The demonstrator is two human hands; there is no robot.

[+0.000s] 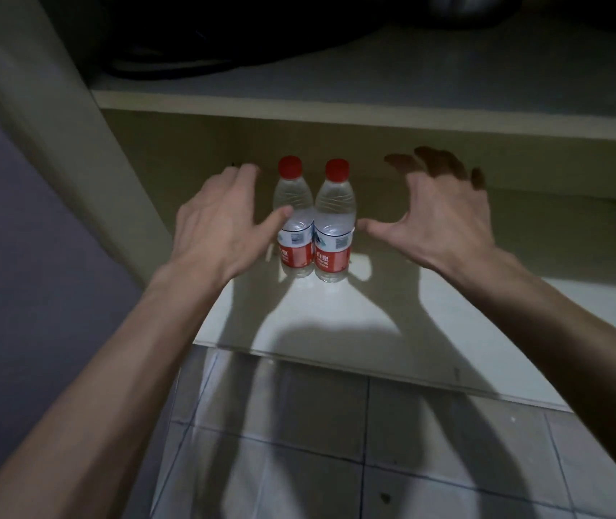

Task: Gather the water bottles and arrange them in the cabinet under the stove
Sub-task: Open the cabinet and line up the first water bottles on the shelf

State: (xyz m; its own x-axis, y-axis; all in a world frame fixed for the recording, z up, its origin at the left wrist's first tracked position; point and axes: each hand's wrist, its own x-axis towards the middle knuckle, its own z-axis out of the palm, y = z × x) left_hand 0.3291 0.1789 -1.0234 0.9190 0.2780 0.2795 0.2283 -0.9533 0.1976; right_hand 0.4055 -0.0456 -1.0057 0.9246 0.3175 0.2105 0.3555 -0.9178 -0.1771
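Note:
Two clear water bottles with red caps and red labels stand upright and touching on the cabinet's bottom shelf (336, 320). The left bottle (296, 215) has my left hand (220, 226) beside it, fingers apart, thumb tip against the bottle's side. The right bottle (334, 219) stands a little nearer to me. My right hand (437, 219) hovers to its right with fingers spread wide and holds nothing; a small gap separates its thumb from the bottle.
An upper shelf (374, 114) crosses above the bottles, with dark objects (194, 39) on it. The cabinet's left side panel (48, 125) slants down at the left. Grey tiled floor (317, 462) lies in front of the cabinet.

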